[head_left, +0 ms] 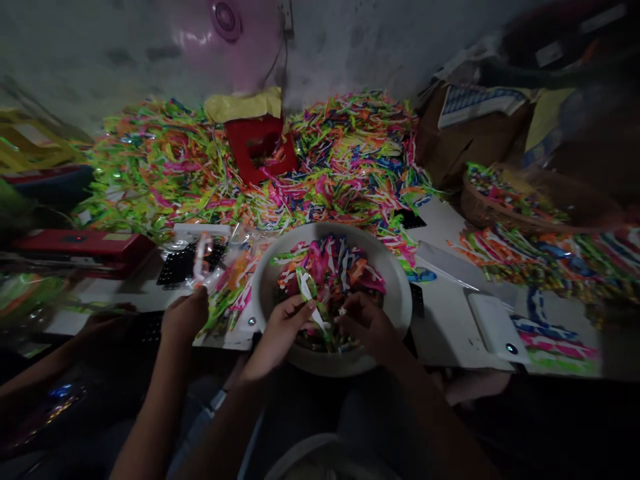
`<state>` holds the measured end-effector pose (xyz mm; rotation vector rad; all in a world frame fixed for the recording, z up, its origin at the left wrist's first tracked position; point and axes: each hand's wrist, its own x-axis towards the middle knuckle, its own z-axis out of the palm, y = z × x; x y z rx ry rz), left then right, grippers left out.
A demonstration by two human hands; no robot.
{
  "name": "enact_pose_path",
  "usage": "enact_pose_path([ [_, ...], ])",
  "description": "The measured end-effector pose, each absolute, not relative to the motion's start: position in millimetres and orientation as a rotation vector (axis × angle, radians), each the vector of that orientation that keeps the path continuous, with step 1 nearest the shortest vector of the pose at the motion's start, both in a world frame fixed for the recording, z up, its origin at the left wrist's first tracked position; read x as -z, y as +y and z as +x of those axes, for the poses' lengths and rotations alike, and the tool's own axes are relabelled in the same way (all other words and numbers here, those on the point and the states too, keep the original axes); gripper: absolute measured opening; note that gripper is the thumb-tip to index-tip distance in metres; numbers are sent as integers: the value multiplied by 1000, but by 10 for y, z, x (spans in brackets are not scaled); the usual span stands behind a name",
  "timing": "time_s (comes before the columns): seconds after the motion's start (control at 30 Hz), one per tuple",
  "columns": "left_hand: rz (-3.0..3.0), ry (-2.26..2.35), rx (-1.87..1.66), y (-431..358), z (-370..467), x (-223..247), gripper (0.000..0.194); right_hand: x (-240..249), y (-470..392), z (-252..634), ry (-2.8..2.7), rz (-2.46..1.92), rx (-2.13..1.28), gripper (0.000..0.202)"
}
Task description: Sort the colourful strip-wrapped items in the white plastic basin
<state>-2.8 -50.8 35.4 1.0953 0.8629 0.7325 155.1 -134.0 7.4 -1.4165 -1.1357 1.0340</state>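
A white round bowl [400, 293] sits in front of me, filled with bright plastic strips [330, 267] in pink, green, orange and white. Both my hands are over its near side. My left hand [280, 327] pinches a green-and-white strip [307, 290] that rises out of the pile. My right hand [365, 320] has its fingertips closed on a small white piece among the strips. To the left, another person's hand [185, 313] holds a clear plastic bag [215, 263] with coloured strips inside; a second arm of theirs [100, 327] lies farther left.
A large heap of coloured strips [325, 160] covers the back of the white surface [445, 320] around a red box [257, 147]. A woven basket [500, 207] of strips stands at the right, with more strips [550, 260] in front. Red flat items [85, 247] lie at left.
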Motion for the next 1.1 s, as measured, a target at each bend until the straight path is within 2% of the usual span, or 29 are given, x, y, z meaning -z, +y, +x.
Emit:
enact_pose_path([
  [0.1, 1030, 953, -861, -547, 20, -404, 31, -47, -1379, 1484, -1288, -1559, -798, 18],
  [0.37, 969, 937, -855, -512, -8, -221, 28, -46, -1466, 1389, -1489, -1662, -574, 16],
  [0.6, 918, 856, -836, -478, -31, -139, 34, -56, -1468, 1376, -1503, -1719, -563, 15],
  [0.87, 894, 803, -857, -495, -29, -141, 28, -60, -1464, 1397, -1509, -1700, -641, 18],
  [1.1, 900, 849, -851, -486, -18, -173, 40, -43, -1425, 1383, -1474, -1787, -647, 21],
])
